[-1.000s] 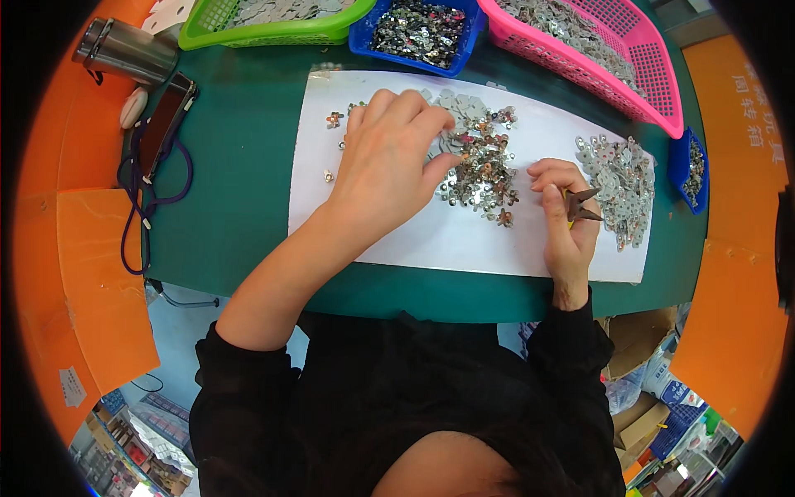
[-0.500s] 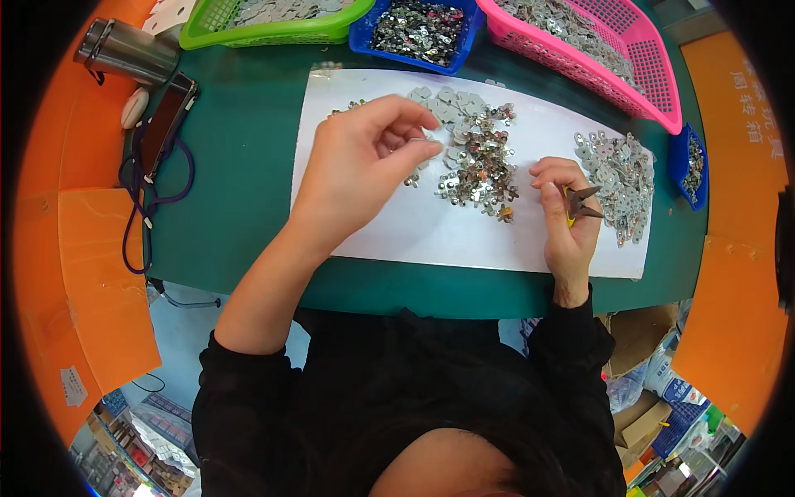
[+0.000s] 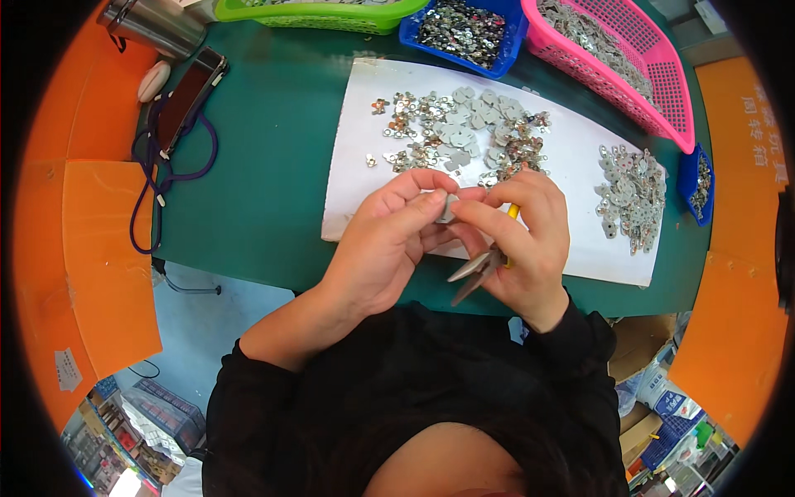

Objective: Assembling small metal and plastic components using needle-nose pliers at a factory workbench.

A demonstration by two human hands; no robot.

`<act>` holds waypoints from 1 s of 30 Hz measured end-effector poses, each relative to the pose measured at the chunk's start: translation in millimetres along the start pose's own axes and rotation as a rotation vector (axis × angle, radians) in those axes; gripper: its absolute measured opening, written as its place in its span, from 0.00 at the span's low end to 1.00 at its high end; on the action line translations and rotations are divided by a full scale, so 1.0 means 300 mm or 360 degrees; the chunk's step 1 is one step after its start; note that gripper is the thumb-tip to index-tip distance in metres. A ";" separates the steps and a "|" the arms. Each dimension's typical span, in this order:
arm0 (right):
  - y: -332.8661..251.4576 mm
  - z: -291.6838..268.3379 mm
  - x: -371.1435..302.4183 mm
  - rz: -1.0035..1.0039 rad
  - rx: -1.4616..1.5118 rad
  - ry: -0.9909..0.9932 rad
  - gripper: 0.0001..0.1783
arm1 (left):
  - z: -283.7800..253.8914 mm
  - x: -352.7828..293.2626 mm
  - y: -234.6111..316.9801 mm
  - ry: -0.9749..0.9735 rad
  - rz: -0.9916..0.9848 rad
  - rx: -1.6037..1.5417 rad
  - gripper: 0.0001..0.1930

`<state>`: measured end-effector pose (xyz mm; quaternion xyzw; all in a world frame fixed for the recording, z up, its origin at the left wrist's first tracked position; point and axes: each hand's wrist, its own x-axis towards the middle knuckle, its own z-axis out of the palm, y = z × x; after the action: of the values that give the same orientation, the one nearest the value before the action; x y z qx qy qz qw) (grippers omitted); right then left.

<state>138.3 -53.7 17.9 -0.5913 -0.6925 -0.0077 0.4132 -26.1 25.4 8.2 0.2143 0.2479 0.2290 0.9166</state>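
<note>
Near the front edge of a white board (image 3: 364, 108), my two hands meet at the fingertips. My left hand (image 3: 385, 224) is closed, pinching a small grey metal plate (image 3: 448, 209) between thumb and fingers. My right hand (image 3: 534, 236) touches the same plate with thumb and forefinger. Its palm also grips pliers (image 3: 476, 272) with yellow handles, their jaws apart and pointing down to the left. Beyond the hands lie loose flat grey plates (image 3: 464, 120) among small shiny metal parts (image 3: 522, 149). Part of that heap is hidden by my right hand.
A separate pile of metal pieces (image 3: 633, 195) lies at the board's right. Along the back stand a green basket (image 3: 331, 16), a blue tray (image 3: 407, 37) and a pink basket (image 3: 675, 99). A small blue tray (image 3: 689, 178), phone (image 3: 184, 103), cord (image 3: 217, 145) and steel flask (image 3: 161, 25) flank it.
My left hand has come down and right from above the heap; my right hand has moved left to meet it. The pliers now point down-left. The whole view has shifted slightly.
</note>
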 end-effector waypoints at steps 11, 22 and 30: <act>-0.027 0.058 -0.007 -0.0219 -0.0115 -0.0163 0.11 | -0.095 -0.085 0.010 -0.0111 -0.0167 -0.0022 0.18; -0.002 0.076 0.007 0.0046 -0.0029 -0.0139 0.14 | -0.151 -0.121 0.010 0.0098 0.0722 0.0864 0.07; 0.024 0.088 0.029 0.0184 -0.0373 -0.0226 0.18 | -0.172 -0.094 0.074 0.0193 0.0537 0.0395 0.08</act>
<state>129.9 -31.4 2.1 -0.6734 -0.6792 -0.0228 0.2911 -83.4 42.8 -11.1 0.3499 0.2894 0.3594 0.8153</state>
